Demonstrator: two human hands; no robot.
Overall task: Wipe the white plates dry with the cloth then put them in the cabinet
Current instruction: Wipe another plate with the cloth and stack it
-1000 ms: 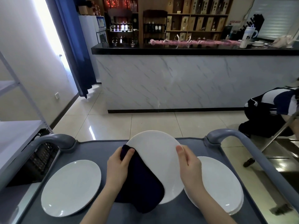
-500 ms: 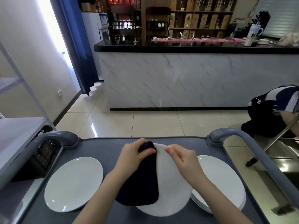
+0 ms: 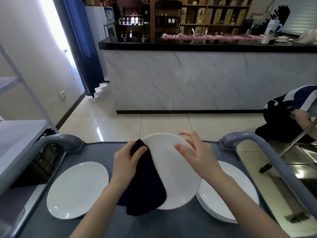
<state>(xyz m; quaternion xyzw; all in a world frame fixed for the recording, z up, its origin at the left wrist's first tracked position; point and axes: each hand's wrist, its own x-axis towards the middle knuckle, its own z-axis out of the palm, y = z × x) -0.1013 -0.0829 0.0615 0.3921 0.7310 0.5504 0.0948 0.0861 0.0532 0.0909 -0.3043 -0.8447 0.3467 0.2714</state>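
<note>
While one dark cloth point(image 3: 145, 182) drapes its left side, a white plate point(image 3: 175, 170) is held tilted above the grey cart point(image 3: 180, 222). One more plate point(image 3: 77, 189) lies at left and a stack of plates point(image 3: 229, 191) at right; its count cannot be told. The left hand point(image 3: 127, 162) pinches cloth and plate rim together. The right hand point(image 3: 197, 152) hovers over the plate's upper right, fingers point(image 3: 187, 133) spread, gripping nothing.

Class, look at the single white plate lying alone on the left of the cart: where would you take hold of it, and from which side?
Grip the single plate at its near-right rim, approaching from the cart's centre. It lies flat, so only the raised edge offers purchase, and the left hand is closest there.
</note>
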